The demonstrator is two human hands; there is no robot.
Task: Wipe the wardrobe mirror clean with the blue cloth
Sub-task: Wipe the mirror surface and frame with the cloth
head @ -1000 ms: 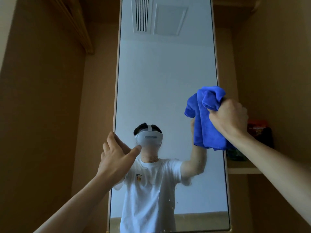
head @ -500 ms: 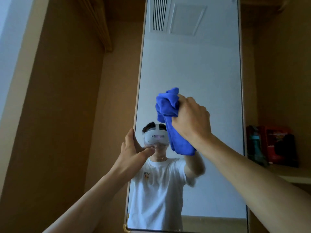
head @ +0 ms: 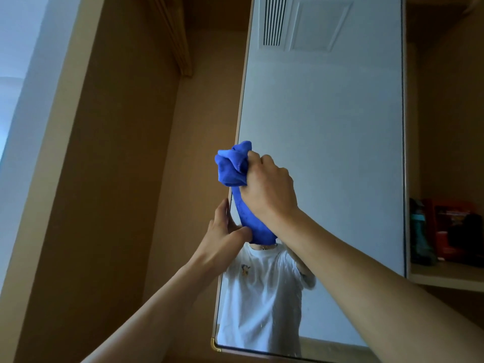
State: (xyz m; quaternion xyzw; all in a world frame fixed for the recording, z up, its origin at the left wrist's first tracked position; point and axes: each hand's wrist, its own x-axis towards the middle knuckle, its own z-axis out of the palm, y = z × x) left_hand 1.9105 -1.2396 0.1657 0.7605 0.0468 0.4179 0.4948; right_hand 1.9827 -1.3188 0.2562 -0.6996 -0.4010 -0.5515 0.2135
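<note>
Right hand [head: 269, 189] grips blue cloth [head: 231, 166], hiding the reflected head; left hand [head: 222, 237] pinches mirror [head: 327, 127] edge

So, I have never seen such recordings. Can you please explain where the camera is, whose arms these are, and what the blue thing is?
There is no machine here. The camera sits on a person's head and looks forward, so the two bare arms are that person's own. In front stands a tall mirror; the white T-shirt in it is the person's reflection. The right hand grips a bunched blue cloth at the mirror's left edge, apparently to wipe the glass. The left hand holds that same edge just below, thumb in front. At the right, a wooden shelf carries dark and red items, too blurred to name.
</note>
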